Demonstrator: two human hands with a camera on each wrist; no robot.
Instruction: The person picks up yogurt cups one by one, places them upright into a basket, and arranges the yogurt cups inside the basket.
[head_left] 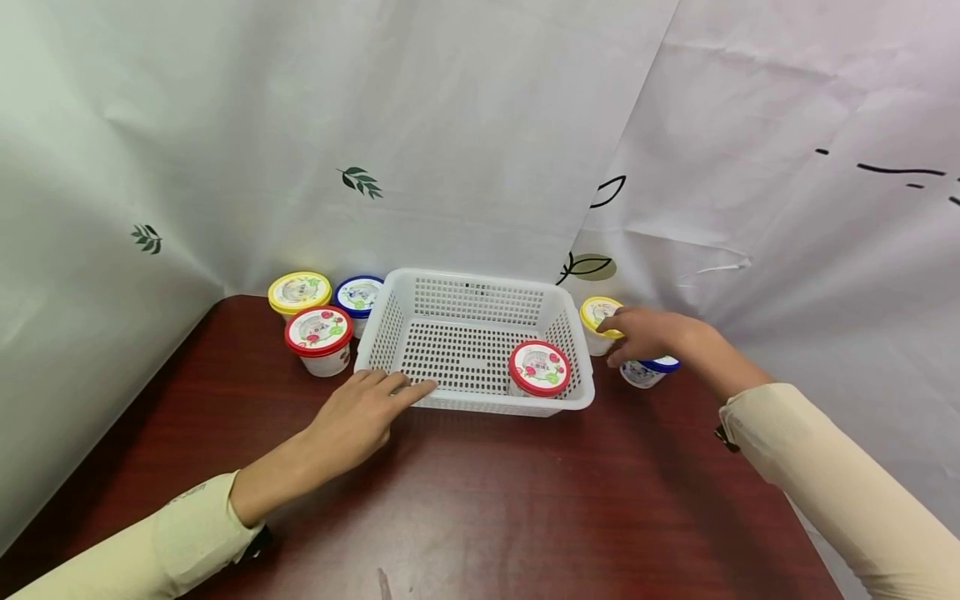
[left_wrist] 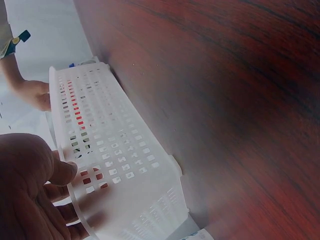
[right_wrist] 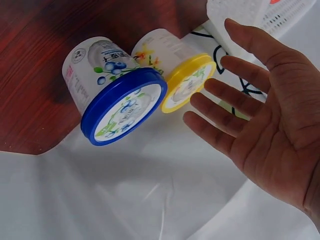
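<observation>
My left hand (head_left: 348,425) holds the near left rim of a white plastic basket (head_left: 480,402); in the left wrist view the thumb (left_wrist: 64,174) lies at the outer wall and the fingers reach over inside. A red-lidded tub (head_left: 540,368) printed with berries stands in the basket's near right corner. Right of the basket, my right hand (head_left: 648,333) hovers with spread fingers by a yellow-lidded tub (head_left: 597,342), holding nothing. Beside that tub is a blue-lidded tub (right_wrist: 124,115) printed with blueberries, partly hidden under the hand in the head view.
Left of the basket stand a yellow-lidded tub (head_left: 300,292), a red-lidded tub (head_left: 321,343) and a blue-lidded tub (head_left: 360,296), close together. White cloth (head_left: 480,125) hangs behind the dark red wooden table (head_left: 480,500) and along its sides.
</observation>
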